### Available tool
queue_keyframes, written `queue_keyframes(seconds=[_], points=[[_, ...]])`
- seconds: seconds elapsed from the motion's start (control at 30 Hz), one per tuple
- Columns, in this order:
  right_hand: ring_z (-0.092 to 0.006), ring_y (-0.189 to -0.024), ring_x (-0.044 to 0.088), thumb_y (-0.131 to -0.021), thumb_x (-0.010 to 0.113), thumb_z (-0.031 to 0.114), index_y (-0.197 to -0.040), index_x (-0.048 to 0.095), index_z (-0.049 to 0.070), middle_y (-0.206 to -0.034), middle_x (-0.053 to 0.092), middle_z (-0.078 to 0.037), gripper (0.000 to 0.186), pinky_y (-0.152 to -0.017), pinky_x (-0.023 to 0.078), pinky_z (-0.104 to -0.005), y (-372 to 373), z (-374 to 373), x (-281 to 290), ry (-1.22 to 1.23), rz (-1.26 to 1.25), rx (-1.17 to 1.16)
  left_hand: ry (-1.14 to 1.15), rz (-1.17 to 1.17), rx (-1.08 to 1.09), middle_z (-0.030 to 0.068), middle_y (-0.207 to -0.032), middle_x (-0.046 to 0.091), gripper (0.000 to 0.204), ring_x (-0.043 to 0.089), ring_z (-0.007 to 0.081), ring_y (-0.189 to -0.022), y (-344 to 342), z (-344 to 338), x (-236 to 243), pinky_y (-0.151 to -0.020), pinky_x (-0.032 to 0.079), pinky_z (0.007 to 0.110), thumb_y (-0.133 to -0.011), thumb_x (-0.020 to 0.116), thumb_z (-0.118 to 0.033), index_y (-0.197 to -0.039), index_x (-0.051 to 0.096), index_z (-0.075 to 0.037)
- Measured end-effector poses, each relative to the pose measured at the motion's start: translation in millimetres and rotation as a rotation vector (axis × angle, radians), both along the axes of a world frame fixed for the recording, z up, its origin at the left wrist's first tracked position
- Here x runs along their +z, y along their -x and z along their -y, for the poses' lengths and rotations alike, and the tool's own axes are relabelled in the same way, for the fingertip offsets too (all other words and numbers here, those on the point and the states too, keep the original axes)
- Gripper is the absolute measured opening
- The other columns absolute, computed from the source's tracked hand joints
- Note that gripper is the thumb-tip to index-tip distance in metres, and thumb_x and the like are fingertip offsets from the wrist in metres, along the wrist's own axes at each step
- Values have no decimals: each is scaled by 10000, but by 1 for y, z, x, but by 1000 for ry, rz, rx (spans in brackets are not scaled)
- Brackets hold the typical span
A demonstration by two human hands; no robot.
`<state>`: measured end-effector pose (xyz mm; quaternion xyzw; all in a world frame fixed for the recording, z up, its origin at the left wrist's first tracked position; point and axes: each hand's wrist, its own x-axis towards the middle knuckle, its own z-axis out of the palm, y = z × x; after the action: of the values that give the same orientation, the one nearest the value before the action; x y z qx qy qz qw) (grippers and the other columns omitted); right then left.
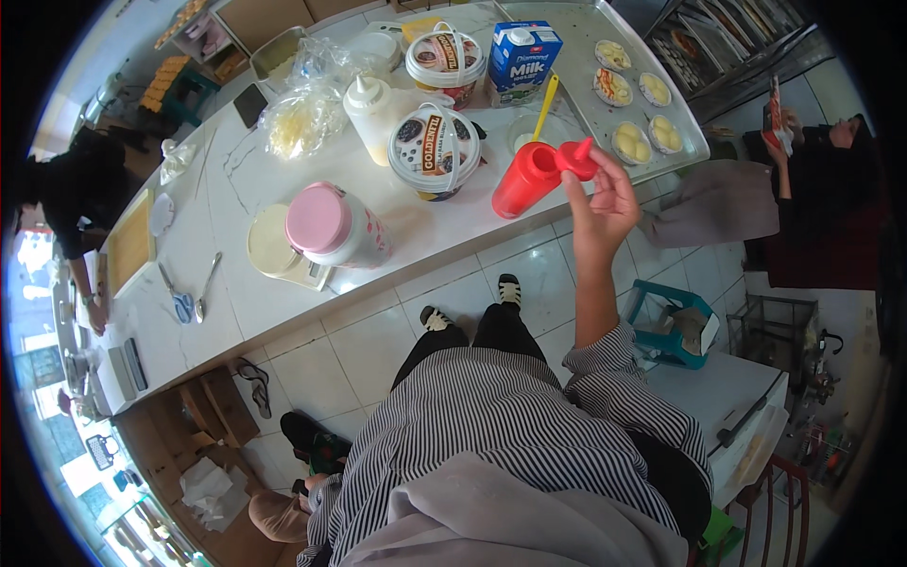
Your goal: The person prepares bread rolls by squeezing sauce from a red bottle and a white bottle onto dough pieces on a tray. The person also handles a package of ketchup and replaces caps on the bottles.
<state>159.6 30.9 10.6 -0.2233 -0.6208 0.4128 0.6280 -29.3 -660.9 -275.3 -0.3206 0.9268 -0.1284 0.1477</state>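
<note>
My right hand (597, 203) grips a red nozzle cap (576, 161) just beside the mouth of an open red squeeze bottle (517, 192) at the counter's front edge. My left hand (309, 489) is low at the lower left by my striped sleeve, small and partly hidden, its fingers unclear. Around the bottle are two lidded tubs (432, 166) (444, 59), a white squeeze bottle (370, 121), a blue milk carton (515, 71), and a clear cup (521, 134) with a yellow utensil. A pink-lidded jar (331, 225) sits to the left beside a scale (310, 276).
A metal tray (690, 137) with several filled cups spans the back right of the counter (227, 236). Scissors (175, 298), a spoon (208, 288) and plastic bags (298, 128) lie leftward. One person (71, 208) works at far left, another (822, 189) at right. A teal stool (666, 321) stands on the floor.
</note>
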Motion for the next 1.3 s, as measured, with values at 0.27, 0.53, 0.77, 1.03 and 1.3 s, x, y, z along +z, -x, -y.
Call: queue_keyframes(seconds=[0.27, 0.53, 0.77, 1.03, 1.3], points=[[-212, -1009, 566, -657, 710, -42, -981, 568, -3, -1075, 594, -153, 356, -912, 415, -333, 11, -9, -24, -70, 131, -78, -107, -152, 87, 185, -1082, 595, 514, 581, 289, -992, -1, -3, -4, -826, 457, 350, -805, 595, -391, -1119, 552, 14], [-230, -1047, 557, -656, 712, -19, -967, 564, 3, -1088, 590, -185, 345, -930, 401, -344, 9, -8, -28, -49, 232, -42, -137, -209, 130, 186, -1080, 595, 512, 581, 291, -991, -6, -3, -4, -825, 457, 352, -805, 597, -387, -1117, 553, 16], [-240, -1118, 495, -636, 761, 53, -1198, 422, 22, -1199, 500, -194, 658, -965, 369, -354, 4, -9, -37, 25, 178, 7, -150, -244, 146, 187, -1078, 595, 509, 581, 293, -990, -8, -3, -3, -825, 458, 355, -805, 598, -383, -1116, 553, 18], [-223, -1090, 488, -593, 818, 115, -1303, 297, 52, -1177, 489, -145, 883, -976, 350, -362, -5, -3, -70, 189, 213, 55, -179, -298, 182, 188, -1077, 595, 506, 581, 294, -989, -15, -2, -1, -825, 459, 357, -805, 599, -379, -1114, 554, 20], [-192, -1070, 487, -593, 802, 44, -1311, 281, 53, -1144, 498, -112, 887, -972, 342, -326, -2, -3, -73, 242, 215, 96, -206, -385, 257, 189, -1075, 595, 504, 581, 296, -988, -41, 9, 9, -825, 459, 359, -805, 601, -375, -1112, 554, 22]])
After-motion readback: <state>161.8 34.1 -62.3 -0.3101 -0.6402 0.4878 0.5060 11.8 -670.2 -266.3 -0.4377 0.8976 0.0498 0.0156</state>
